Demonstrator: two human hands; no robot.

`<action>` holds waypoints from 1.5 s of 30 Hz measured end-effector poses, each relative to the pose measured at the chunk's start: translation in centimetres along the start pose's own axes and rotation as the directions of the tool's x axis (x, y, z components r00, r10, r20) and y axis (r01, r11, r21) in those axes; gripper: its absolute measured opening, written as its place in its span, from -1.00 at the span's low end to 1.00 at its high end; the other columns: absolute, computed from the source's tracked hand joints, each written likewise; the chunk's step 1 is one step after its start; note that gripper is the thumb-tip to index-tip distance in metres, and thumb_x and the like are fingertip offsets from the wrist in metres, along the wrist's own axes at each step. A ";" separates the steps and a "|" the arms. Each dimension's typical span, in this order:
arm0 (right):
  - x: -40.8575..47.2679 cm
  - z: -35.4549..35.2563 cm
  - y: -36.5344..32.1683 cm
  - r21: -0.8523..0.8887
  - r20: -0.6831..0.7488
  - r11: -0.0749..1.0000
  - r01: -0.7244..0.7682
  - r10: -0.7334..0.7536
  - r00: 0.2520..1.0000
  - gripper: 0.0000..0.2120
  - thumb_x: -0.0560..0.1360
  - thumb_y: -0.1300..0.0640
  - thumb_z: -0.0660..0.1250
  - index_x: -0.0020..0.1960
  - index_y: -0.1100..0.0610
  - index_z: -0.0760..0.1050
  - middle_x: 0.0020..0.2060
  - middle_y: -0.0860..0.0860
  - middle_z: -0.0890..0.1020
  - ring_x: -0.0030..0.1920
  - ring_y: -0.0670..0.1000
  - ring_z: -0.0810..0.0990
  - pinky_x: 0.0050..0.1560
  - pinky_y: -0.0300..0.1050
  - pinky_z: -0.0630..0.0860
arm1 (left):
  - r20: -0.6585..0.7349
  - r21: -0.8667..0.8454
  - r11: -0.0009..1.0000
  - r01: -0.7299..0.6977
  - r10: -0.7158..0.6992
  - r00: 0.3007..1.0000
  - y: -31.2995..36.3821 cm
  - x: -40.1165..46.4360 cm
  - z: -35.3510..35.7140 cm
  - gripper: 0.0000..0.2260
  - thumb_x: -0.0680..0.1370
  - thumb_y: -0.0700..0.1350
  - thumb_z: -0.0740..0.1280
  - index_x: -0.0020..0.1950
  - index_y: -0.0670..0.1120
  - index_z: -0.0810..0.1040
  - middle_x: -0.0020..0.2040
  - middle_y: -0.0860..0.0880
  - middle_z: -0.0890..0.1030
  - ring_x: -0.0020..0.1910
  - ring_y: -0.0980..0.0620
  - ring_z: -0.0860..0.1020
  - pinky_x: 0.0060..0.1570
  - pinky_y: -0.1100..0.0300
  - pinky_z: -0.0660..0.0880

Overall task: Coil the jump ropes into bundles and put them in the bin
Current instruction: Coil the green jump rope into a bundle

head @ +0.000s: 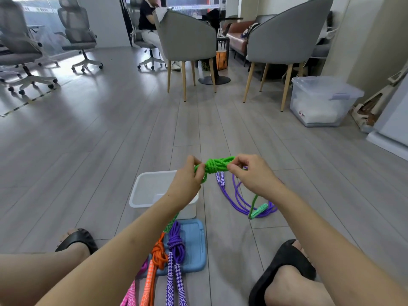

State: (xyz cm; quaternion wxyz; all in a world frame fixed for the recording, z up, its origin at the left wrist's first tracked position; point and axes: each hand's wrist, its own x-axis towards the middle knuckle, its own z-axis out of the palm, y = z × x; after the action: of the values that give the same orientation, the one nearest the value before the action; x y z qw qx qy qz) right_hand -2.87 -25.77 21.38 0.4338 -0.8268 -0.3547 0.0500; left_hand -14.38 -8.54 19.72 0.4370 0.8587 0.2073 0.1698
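Observation:
A green jump rope [217, 164], coiled into a bundle with a wrap around its middle, is held in the air between my hands. My left hand [189, 180] pinches its left end and my right hand [249, 173] pinches its right end. One green handle [257, 211] hangs down on a loose strand to the floor. Under my left hand stands the white bin [145, 191], its visible part holding nothing. A loose purple rope [238, 199] lies on the floor beyond the bin's right side. Bundled purple [175, 246], orange [159, 253] and pink [143, 267] ropes lie on a blue lid [194, 244].
My feet in black slippers [284, 266] rest either side of the blue lid. Two grey chairs [187, 43] with wooden legs and a lidded clear storage box [320, 100] stand further back. Office chairs [79, 34] and a seated person are at the far end.

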 end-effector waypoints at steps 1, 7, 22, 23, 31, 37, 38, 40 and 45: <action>-0.2 0.3 -0.3 0.029 -0.007 1.000 0.005 -0.004 1.000 -0.85 0.57 0.08 0.39 -0.15 0.07 0.63 -0.25 0.06 0.66 -0.14 0.14 0.62 -0.04 0.14 0.57 | -0.017 -0.027 1.000 0.013 -0.013 1.000 0.1 0.1 0.1 -0.86 0.70 -0.02 0.17 0.08 -0.07 0.40 -0.33 0.00 0.49 -0.44 0.06 0.41 -0.42 0.14 0.33; -0.9 2.1 -1.2 0.076 -0.097 0.995 0.058 -0.050 0.994 -0.89 0.60 0.05 0.36 -0.10 -0.01 0.60 -0.28 -0.14 0.62 -0.24 -0.06 0.60 -0.12 0.04 0.60 | -0.008 -0.277 0.955 0.109 -0.116 0.993 1.2 0.2 0.4 -0.80 0.71 -0.02 0.15 0.17 -0.13 0.43 -0.23 -0.08 0.44 -0.36 -0.03 0.37 -0.55 0.27 0.27; -0.7 -1.0 4.1 0.396 0.484 0.910 -0.121 -0.095 0.870 -0.82 0.67 0.17 0.31 -0.10 0.08 0.59 -0.38 -0.14 0.52 -0.38 -0.13 0.40 -0.30 -0.22 0.35 | 0.623 -0.550 0.796 0.254 0.188 0.760 4.8 -1.2 -4.2 -0.83 0.73 -0.06 0.15 0.00 -0.11 0.36 -0.35 -0.03 0.39 -0.51 0.12 0.28 -0.59 0.35 0.05; -0.6 -1.1 4.4 0.302 0.520 0.948 -0.105 -0.071 0.851 -0.83 0.66 0.22 0.32 -0.07 0.08 0.62 -0.35 -0.16 0.59 -0.35 -0.17 0.47 -0.26 -0.24 0.40 | 0.692 -0.446 0.861 0.245 0.158 0.705 5.0 -1.4 -4.0 -0.84 0.73 -0.07 0.15 -0.01 -0.10 0.37 -0.35 -0.02 0.42 -0.51 0.11 0.28 -0.58 0.34 0.05; 0.1 -0.3 2.7 -0.153 0.277 0.983 -0.100 0.140 0.951 -0.68 0.49 -0.04 0.52 -0.34 0.08 0.55 -0.46 -0.07 0.44 -0.41 -0.10 0.36 -0.31 -0.15 0.33 | 0.587 0.407 0.907 -0.109 -0.169 0.791 1.4 -2.6 1.6 -0.80 0.70 0.01 0.16 0.09 -0.12 0.36 -0.16 -0.05 0.54 -0.39 0.08 0.52 -0.43 0.18 0.40; -0.6 1.9 -0.8 -0.098 0.261 0.994 -0.041 0.065 0.963 -0.81 0.59 0.05 0.36 -0.18 0.01 0.63 -0.28 0.00 0.65 -0.26 -0.08 0.54 -0.19 -0.16 0.47 | 0.219 0.240 0.968 0.070 -0.124 0.968 -0.8 -1.3 2.4 -0.85 0.71 -0.05 0.16 0.03 -0.11 0.30 -0.28 -0.02 0.47 -0.33 -0.02 0.44 -0.38 0.12 0.32; -0.6 1.9 -1.0 -0.063 0.238 0.997 -0.033 0.047 0.970 -0.80 0.61 0.06 0.35 -0.18 0.00 0.63 -0.28 0.00 0.65 -0.24 -0.05 0.57 -0.15 -0.12 0.49 | 0.166 0.110 0.984 0.137 -0.154 0.974 -0.6 -1.1 2.2 -0.85 0.70 -0.04 0.17 0.01 -0.10 0.30 -0.28 -0.05 0.47 -0.39 0.00 0.42 -0.46 0.16 0.31; -0.6 1.7 -1.2 0.022 0.174 1.000 -0.014 0.010 0.985 -0.81 0.63 0.09 0.34 -0.14 0.05 0.64 -0.30 -0.03 0.63 -0.26 -0.13 0.58 -0.17 -0.23 0.48 | 0.084 -0.164 0.959 0.232 -0.220 0.972 0.3 -0.7 1.5 -0.84 0.70 -0.04 0.17 -0.02 -0.07 0.30 -0.26 -0.08 0.46 -0.46 0.01 0.40 -0.54 0.25 0.26; -0.3 0.8 0.2 0.487 0.228 0.862 -0.145 0.035 0.973 -0.81 0.69 0.18 0.26 0.09 0.22 0.64 -0.34 0.03 0.50 -0.47 -0.14 0.34 -0.45 -0.29 0.24 | 0.107 -0.522 0.829 0.199 -0.168 0.980 3.2 0.3 -1.0 -0.85 0.70 -0.06 0.13 0.03 -0.13 0.35 -0.24 -0.09 0.42 -0.49 0.09 0.36 -0.56 0.31 0.17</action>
State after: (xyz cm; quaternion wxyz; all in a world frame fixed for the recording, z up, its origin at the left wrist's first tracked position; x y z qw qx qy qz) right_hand -3.26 -25.51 20.66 0.5900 -0.6917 -0.3346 0.2479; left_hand -13.91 -9.41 22.92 0.6769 0.6850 0.2215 0.1532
